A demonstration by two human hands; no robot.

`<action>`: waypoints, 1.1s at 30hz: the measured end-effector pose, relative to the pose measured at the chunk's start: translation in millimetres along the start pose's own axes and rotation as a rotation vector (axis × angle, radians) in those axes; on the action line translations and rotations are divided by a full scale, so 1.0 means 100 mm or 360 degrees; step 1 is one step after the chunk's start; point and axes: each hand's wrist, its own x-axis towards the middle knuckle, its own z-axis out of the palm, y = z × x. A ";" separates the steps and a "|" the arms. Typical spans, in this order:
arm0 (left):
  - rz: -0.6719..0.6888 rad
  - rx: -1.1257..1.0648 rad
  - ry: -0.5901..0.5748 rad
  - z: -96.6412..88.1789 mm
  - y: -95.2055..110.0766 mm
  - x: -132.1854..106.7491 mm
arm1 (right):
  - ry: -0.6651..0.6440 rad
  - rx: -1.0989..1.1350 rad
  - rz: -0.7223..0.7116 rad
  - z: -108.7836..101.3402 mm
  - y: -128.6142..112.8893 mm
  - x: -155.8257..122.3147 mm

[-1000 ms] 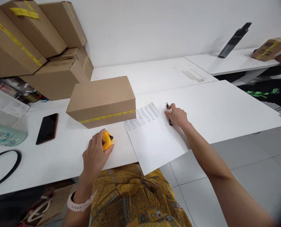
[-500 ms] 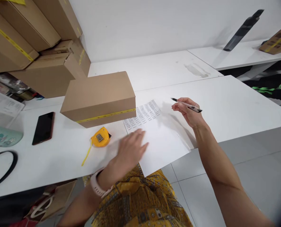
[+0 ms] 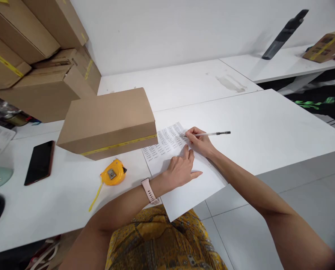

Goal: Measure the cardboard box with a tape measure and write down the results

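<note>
A sheet of paper [image 3: 181,198] with columns of small handwriting on its far part lies on the white table, its near corner hanging over the edge. My right hand [image 3: 199,141] grips a pen [image 3: 212,133], whose tip meets the written lines near the sheet's right side. Resting on the paper, my left hand [image 3: 181,169] has its fingers spread, the index pointing toward the pen. A closed cardboard box [image 3: 108,120] with a yellow measuring strip along its side stands at the sheet's left. Nearer me sits a yellow tape measure [image 3: 113,173], a short length of tape pulled out.
A phone [image 3: 39,162] lies left of the tape measure. Cardboard boxes [image 3: 43,90] are stacked at the back left. On the far right table stand a dark bottle [image 3: 282,36] and a small taped box [image 3: 323,47]. The table's front edge [image 3: 282,168] runs close by my right arm.
My right hand has moved left and down, bringing the pen onto the sheet. My left hand has slid right and settled on the paper. The view has shifted slightly rightward.
</note>
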 end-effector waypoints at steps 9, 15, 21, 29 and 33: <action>0.0122 0.0050 0.0162 0.07 -0.07 0.01 | 0.0125 -0.0142 0.0011 -0.05 -0.06 -0.07; 0.0127 0.0034 0.0162 0.05 -0.07 0.01 | 0.0145 -0.0369 -0.0060 -0.06 -0.03 -0.08; 0.0106 0.0019 0.0103 0.02 -0.07 0.02 | 0.0288 -0.0305 -0.0071 -0.09 0.05 -0.06; 0.0053 0.0012 0.0046 0.03 0.00 0.02 | 0.0363 -0.0181 -0.0062 -0.10 -0.03 -0.05; 0.0059 0.0014 0.0007 -0.02 0.02 0.00 | 0.0369 -0.0190 -0.0112 -0.08 -0.07 -0.09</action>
